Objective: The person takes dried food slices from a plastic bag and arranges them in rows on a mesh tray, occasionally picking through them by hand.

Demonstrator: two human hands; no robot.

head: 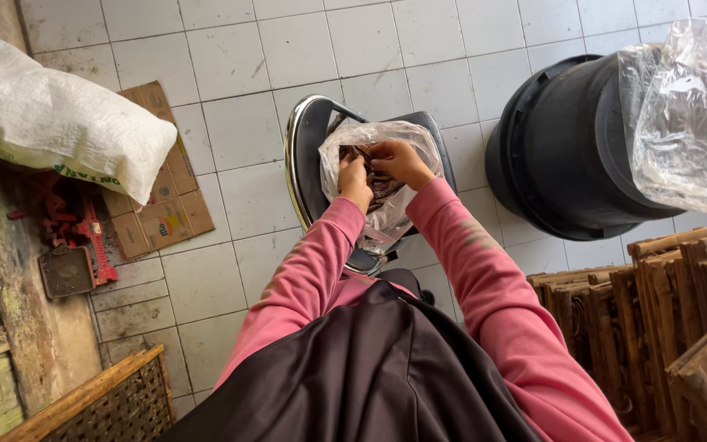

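Black tub [562,147] well right of a chrome-framed stool [304,164] on the tiled floor. On the stool seat: clear plastic bag [386,143] of dark brown strips [382,184]. Bag thin, limp, likely light and slippery; best taken at the mouth. Left hand [355,182] pinches the rim; right hand [403,161] closed on strips inside.

White woven sack [59,115] lying top left on a worn wooden ledge [38,327]. Flattened cardboard [161,196] on the white tiled floor [239,57], just beside the sack. Red tool [96,237] and dark square plate [65,271] near the cardboard. Woven bamboo tray [104,401] bottom left. Black plastic bin [566,147] on its side at right, crumpled clear plastic sheet [685,115] in front of it. Stacked wooden frames [664,311] bottom right
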